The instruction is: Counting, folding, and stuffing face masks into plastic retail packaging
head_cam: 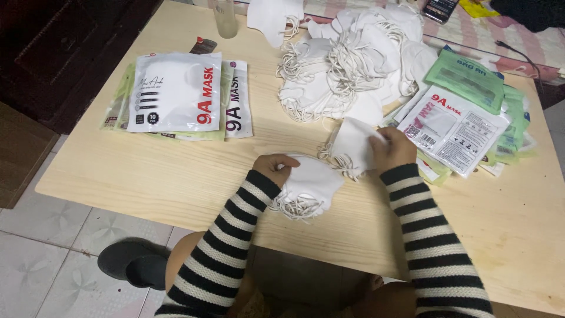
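**White masks handled at a pale wooden table**

The left hand (274, 165) is curled over the upper edge of a small stack of white masks (309, 185), fingers closed on it; the stack is seen lying flat near the front edge of the table (147, 176), elastic loops trailing toward the person. The right hand (393, 147) is closed on a single white mask (351, 141), held just above and to the right of the stack, its loops hanging at the left side. Both arms are covered by black-and-white striped sleeves.

A large loose heap of white masks (347, 65) is piled at the far middle of the table. Sealed mask packets (176, 94) are stacked at the left. More flat packets, white and green (465, 118), are spread at the right, just beside the right hand. A clear glass (225, 17) stands at the far edge. A dark shoe (132, 262) is noted on the tiled floor.
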